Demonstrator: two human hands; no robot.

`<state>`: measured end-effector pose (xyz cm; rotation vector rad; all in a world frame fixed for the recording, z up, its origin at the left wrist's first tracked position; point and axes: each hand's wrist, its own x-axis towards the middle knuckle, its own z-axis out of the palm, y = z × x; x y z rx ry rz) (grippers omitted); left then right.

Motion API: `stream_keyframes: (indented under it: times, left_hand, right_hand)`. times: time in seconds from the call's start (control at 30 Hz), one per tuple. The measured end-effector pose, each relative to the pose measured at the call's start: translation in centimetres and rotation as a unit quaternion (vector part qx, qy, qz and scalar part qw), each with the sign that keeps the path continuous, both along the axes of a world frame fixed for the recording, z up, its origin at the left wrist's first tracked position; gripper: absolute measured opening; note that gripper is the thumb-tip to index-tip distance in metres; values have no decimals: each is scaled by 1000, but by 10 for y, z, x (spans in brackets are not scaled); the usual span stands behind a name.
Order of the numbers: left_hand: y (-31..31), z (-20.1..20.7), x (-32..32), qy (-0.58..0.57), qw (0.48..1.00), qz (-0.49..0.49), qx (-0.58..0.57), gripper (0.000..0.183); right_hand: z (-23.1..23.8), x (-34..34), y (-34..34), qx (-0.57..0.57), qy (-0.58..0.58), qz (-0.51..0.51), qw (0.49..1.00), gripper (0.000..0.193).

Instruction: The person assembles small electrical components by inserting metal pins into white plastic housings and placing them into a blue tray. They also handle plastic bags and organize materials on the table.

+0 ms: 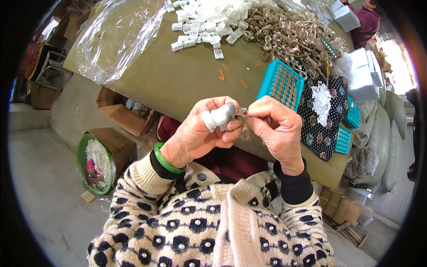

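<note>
Above the olive-green table (178, 75), the left hand (195, 133) pinches a small white plastic block (219, 116) (fingertips taped), while the right hand (278, 129) clamps a thin metal piece (243, 112) against it. Both look light, stiff and slippery; best gripped by their edges.

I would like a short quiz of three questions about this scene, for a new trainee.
1. True or false: the left hand holds a small white piece between thumb and fingers.
2. What colour is the tray with rows of small holes on the table, just beyond the right hand? A red, B turquoise, C black.
3. Fill in: the left wrist wears a ____ bangle.

Key
1. True.
2. B.
3. Green.
</note>
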<state>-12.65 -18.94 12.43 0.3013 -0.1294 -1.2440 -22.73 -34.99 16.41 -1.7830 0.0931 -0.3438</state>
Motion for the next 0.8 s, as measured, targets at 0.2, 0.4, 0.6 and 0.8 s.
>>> stream_keyframes:
  times: [0.2, 0.4, 0.6, 0.8]
  left_hand:
    - [2, 5, -7, -226, 973, 22, 36, 24]
    - [-3, 2, -5, -33, 999, 10, -25, 24]
    - [-2, 5, -7, -4, 1000, 12, 4, 24]
    - [2, 10, 12, -339, 913, 126, 189, 15]
  right_hand:
    - [-3, -5, 7, 244, -10, -1, 970, 6]
    - [-4, -1, 7, 391, 43, 0, 920, 9]
    - [0, -4, 16, 122, -11, -78, 989, 10]
    - [-4, -4, 13, 24, -87, -58, 994, 12]
